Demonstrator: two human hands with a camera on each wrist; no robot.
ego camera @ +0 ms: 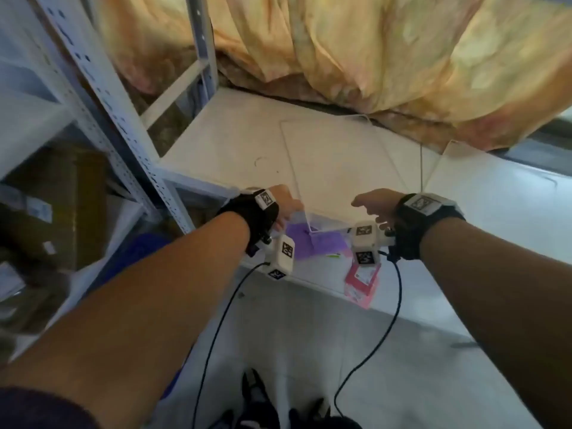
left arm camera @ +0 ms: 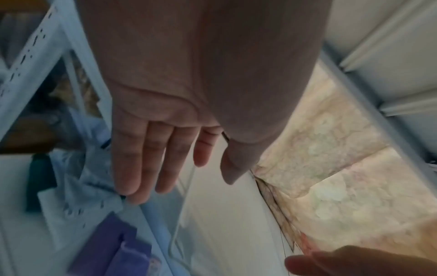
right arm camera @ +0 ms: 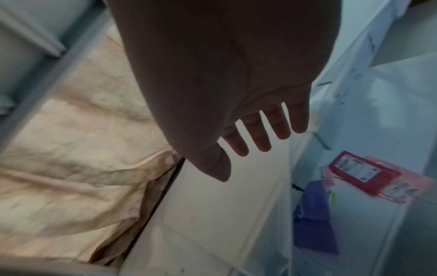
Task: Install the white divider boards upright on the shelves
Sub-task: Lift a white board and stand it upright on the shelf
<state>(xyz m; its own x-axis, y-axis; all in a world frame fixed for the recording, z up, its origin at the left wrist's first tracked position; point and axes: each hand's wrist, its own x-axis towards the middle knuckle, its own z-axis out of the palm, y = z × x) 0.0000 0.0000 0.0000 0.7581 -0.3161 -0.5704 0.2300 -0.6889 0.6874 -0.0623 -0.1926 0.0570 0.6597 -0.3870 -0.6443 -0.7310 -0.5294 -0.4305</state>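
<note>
A thin, see-through white divider board (ego camera: 340,168) lies flat on the white shelf (ego camera: 223,144), its near corner jutting past the shelf's front edge. My left hand (ego camera: 288,205) (left arm camera: 179,168) is at the board's near left edge with its fingers straight and thumb out, gripping nothing. My right hand (ego camera: 371,202) (right arm camera: 248,158) hovers over the near right edge, fingers straight and spread, holding nothing. I cannot tell whether either hand touches the board. A second divider (ego camera: 421,168) stands upright on the shelf to the right.
Crumpled yellow cloth (ego camera: 371,57) hangs behind the shelf. A perforated metal post (ego camera: 108,103) rises at the left, with a cardboard box (ego camera: 55,196) beyond it. A purple packet (ego camera: 318,243) and a pink packet (ego camera: 362,283) lie on the lower shelf. Cables dangle from both wrists.
</note>
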